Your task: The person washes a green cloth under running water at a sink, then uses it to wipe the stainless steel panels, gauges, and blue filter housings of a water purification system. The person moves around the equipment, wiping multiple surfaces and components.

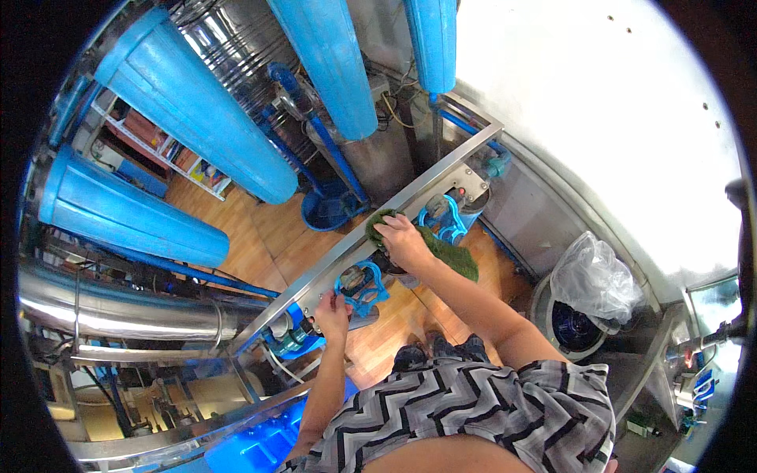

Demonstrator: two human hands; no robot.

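Observation:
My right hand [404, 243] presses a dark green cloth [453, 256] against the long metal beam [422, 185]. The cloth bunches under the fingers and its loose end hangs out to the right beneath my forearm. My left hand [333, 315] is lower on the same beam, its fingers curled at the left edge of a blue plastic bracket [371, 296]. What those fingers hold is hidden. A second blue bracket [447, 223] is mounted farther up the beam, beyond the cloth, below a metal plate with a red part [461, 191].
Large blue filter housings [197, 110] hang at the upper left, above a shiny steel pipe [126, 303]. A blue bucket [325, 213] stands on the wood-look floor behind the beam. At right, clear plastic wrapping [595, 276] lies on a round container with a dark opening [574, 327].

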